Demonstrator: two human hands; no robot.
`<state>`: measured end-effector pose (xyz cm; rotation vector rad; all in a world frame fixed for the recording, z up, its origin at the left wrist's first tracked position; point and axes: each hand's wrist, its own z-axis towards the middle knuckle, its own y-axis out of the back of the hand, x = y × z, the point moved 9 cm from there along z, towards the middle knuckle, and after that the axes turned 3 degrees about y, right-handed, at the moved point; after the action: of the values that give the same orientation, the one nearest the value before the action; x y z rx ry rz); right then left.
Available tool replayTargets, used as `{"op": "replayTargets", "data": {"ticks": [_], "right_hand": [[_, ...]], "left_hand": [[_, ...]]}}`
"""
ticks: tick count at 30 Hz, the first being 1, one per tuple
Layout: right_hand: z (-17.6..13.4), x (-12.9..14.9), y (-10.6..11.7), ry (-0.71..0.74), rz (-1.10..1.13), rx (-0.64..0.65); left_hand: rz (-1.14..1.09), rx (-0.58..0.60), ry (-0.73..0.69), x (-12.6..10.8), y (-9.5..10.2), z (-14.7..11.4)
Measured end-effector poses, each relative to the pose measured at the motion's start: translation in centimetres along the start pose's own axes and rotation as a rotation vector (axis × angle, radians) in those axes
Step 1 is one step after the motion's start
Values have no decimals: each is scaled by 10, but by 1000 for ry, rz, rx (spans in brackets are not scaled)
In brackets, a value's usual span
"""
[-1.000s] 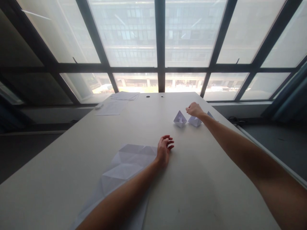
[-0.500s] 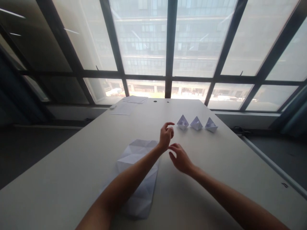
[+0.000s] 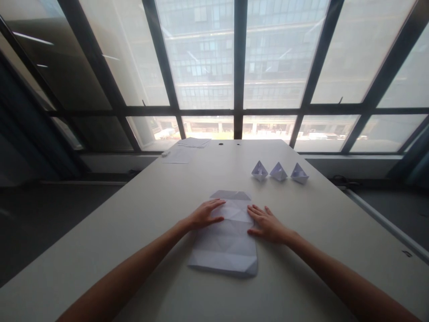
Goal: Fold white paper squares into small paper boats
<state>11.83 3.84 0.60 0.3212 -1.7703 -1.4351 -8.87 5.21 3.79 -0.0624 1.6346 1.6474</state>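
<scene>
A creased sheet of white paper point(image 3: 231, 246) lies in front of me, its far corners folded in and fold lines crossing its surface. My left hand point(image 3: 206, 213) rests on its left side with the fingers stretched out and the thumb apart. On the right edge of the paper lies my right hand point(image 3: 266, 223), flat with fingers spread. Neither hand grips anything. Beyond my right hand stand three folded paper boats: a left one point(image 3: 259, 171), a middle one point(image 3: 278, 171) and a right one point(image 3: 299, 173).
The long white table point(image 3: 140, 250) reaches to the window wall. At its far left lie several loose paper sheets point(image 3: 194, 142) and a single sheet point(image 3: 177, 156), with a small white object point(image 3: 166, 154) beside it. A round dark hole point(image 3: 220, 144) sits near the far edge.
My hands, close together before, have moved apart to either side of the paper. The paper has shifted right and now lies straighter. The view has turned slightly left.
</scene>
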Motion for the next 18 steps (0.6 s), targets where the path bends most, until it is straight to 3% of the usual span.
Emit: {"op": "replayTargets", "data": {"ticks": [2, 5, 11, 18], "right_hand": [[-16, -23, 12, -19, 10, 5], [-31, -42, 24, -37, 19, 2], [-33, -34, 24, -2, 48, -93], [-36, -34, 24, -34, 111, -144]], "left_hand": [[123, 100, 3, 3, -15, -16], [207, 158, -4, -4, -31, -15], [245, 183, -45, -20, -46, 10], [262, 197, -53, -20, -48, 15]]}}
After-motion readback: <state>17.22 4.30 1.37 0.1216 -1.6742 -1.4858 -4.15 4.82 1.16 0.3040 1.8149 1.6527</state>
